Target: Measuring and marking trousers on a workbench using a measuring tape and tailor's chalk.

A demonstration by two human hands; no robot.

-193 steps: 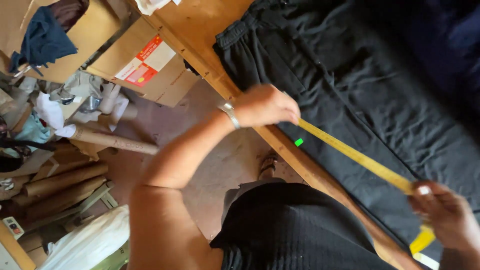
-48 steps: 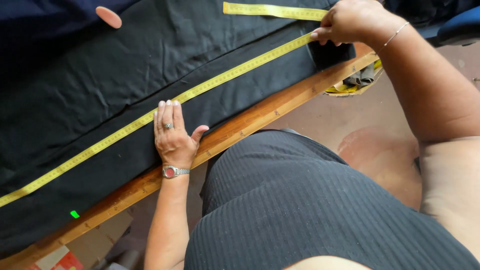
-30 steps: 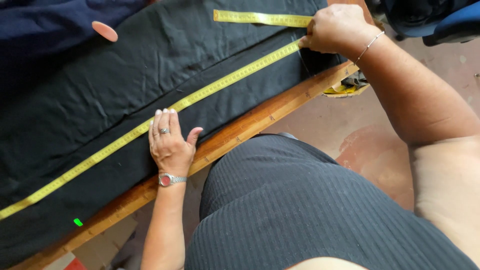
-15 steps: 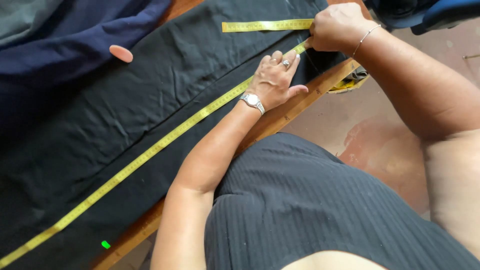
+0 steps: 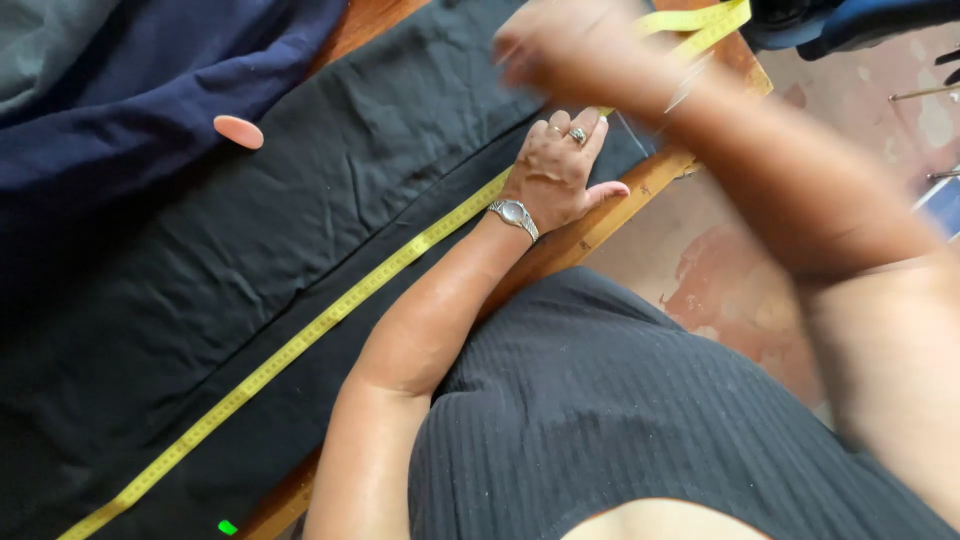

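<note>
Tape (image 5: 330,315): lies flat, stretched along the black cloth (image 5: 250,250) on the table (image 5: 640,185).
Left hand (image 5: 555,175): open palm pins the tape.
Right hand (image 5: 570,45): blurred above; grip cannot be told.
Progress: tape laid out; far end loose.
Nearby: pink chalk (image 5: 238,131), navy cloth (image 5: 150,90).

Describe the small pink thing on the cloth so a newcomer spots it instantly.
Start at the black fabric spread across the wooden table. At its far edge, where the navy cloth begins, lies a pink oval chalk: the only pale, rounded item there, apart from the yellow tape.
</note>
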